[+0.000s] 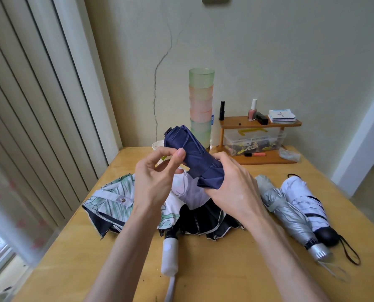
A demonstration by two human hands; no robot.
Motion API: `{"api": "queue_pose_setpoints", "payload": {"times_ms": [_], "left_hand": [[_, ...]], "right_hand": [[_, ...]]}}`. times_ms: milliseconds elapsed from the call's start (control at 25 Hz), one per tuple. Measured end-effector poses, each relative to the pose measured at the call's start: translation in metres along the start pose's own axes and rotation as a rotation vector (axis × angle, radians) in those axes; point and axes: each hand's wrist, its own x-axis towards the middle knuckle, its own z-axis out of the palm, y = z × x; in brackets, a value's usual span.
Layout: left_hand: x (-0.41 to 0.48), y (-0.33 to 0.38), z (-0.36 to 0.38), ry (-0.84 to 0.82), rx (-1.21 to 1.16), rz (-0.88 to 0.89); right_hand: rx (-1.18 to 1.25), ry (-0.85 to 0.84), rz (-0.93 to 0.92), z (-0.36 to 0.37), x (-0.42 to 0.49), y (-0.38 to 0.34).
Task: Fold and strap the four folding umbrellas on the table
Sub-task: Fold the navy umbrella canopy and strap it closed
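A rolled navy umbrella [192, 153] is gripped at its lower end by the right hand [231, 186] and pinched by the left hand [157, 177]; a floral umbrella [114, 199] is spread on the table [225, 269] beneath.

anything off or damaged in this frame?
A long crack runs down the wall left of the cup stack. The floral umbrella lies loose on the table, canopy splayed, unlike the silver umbrella and white umbrella rolled tight at right. Nothing looks spilled.
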Motion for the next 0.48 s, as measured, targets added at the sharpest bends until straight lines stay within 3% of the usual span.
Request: {"api": "queue_pose_setpoints", "payload": {"times_ms": [200, 480], "left_hand": [[-0.001, -0.001, 0.003, -0.016, 0.069, 0.099], [0.010, -0.015, -0.008, 0.069, 0.079, 0.103]], "right_hand": [[0.081, -0.092, -0.039, 0.000, -0.002, 0.005], [0.217, -0.133, -0.026, 0.013, -0.003, 0.003]]}}
